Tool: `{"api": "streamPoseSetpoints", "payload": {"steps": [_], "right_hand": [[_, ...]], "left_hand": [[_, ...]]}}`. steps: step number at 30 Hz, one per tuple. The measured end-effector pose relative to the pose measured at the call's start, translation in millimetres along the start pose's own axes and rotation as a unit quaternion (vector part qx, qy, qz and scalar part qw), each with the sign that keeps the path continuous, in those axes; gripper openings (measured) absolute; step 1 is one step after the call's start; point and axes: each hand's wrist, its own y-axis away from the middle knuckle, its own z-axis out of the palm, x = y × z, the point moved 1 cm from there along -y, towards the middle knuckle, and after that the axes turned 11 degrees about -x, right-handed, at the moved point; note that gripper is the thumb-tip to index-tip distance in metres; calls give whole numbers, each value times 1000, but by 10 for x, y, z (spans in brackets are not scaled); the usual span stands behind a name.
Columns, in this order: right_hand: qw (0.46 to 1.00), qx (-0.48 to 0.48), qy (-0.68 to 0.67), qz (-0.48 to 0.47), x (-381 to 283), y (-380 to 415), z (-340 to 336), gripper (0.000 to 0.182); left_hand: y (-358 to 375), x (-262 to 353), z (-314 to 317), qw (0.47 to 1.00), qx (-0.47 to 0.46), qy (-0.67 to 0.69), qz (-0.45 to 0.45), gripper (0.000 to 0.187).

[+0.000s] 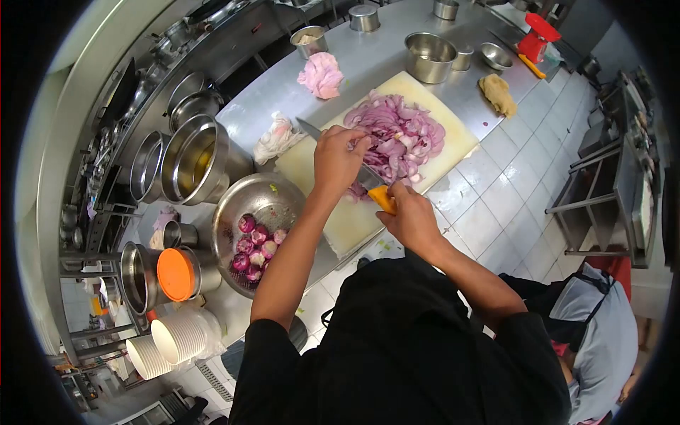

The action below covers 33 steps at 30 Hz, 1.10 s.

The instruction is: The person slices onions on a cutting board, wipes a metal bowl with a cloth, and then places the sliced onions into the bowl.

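An orange-handled knife [382, 200] is in my right hand [412, 216], whose fingers wrap round the handle. Its blade [309, 128] runs leftward under my left hand [338, 159] and shows again beyond it. My left hand's fingers are curled together over the blade beside the onion pile; whatever they hold, if anything, is hidden. Sliced red onion [404, 134] is heaped on a pale cutting board [457, 142]. Left of my left forearm, a wide steel bowl [273, 191] holds several whole peeled red onions [255, 248].
Crumpled cloths in white [276, 139], pink [321, 75] and tan [498, 95] lie around the board. Steel pots [431, 58] and a red scale [540, 35] stand farther back. Large pots [195, 159], an orange lid [176, 275] and stacked cups [177, 336] are left. Another person [595, 333] is at lower right.
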Motion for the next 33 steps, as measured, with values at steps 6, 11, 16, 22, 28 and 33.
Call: {"api": "streamPoseSetpoints", "payload": {"steps": [6, 11, 16, 22, 28, 33], "right_hand": [[996, -13, -92, -4, -347, -251, 676, 50], [997, 17, -67, -36, -391, -524, 1203, 43], [995, -39, -44, -82, -383, -555, 1046, 24], [989, 121, 38, -81, 219, -1440, -247, 28], [959, 205, 194, -14, 1507, -2534, -1534, 30], [970, 136, 196, -39, 2355, -2898, -1758, 34]], "left_hand": [[424, -46, -654, 989, 54, 120, -66, 18], [807, -81, -1048, 977, 83, 167, -108, 16], [1067, -89, -1141, 977, 95, 150, -121, 16], [1383, 187, -1029, 965, 102, 186, -153, 18], [1405, 633, -618, 946, 156, 224, -173, 18], [1109, 999, 5, 935, 159, 234, -212, 18]]}}
